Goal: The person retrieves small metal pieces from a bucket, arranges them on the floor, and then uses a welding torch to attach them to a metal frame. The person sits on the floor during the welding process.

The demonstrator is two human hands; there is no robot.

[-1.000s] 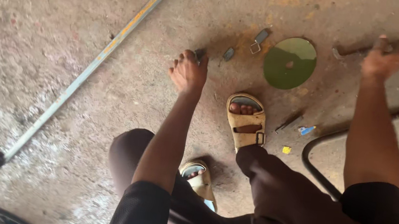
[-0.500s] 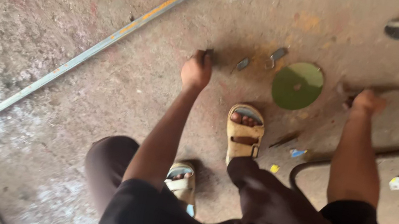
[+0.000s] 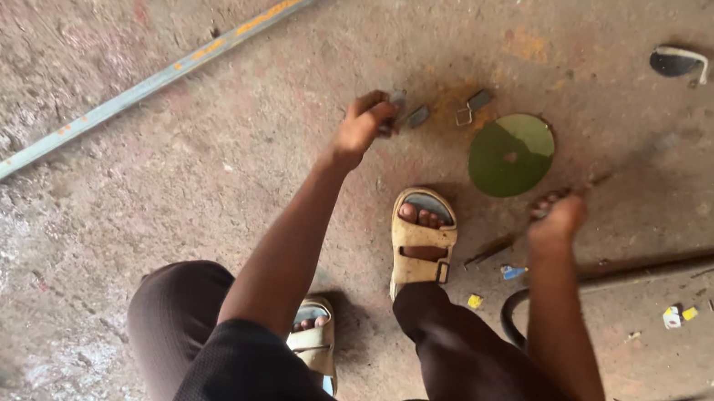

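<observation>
The left hand [image 3: 362, 126] reaches down to the concrete floor [image 3: 97, 221], its fingers [image 3: 379, 113] grasping a small grey metal piece [image 3: 397, 105] just beside two similar pieces. The right hand [image 3: 555, 219] closes around a thin dark rod [image 3: 581, 186] — near the round green disc [image 3: 511, 155].

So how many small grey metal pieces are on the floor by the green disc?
3: one at the left hand, small metal piece beside it, clip-like piece left of the green disc. The hand may hide more.

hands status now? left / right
Left hand: closed on a small metal piece at the concrete floor.
Right hand: closed around a thin rod.
</observation>
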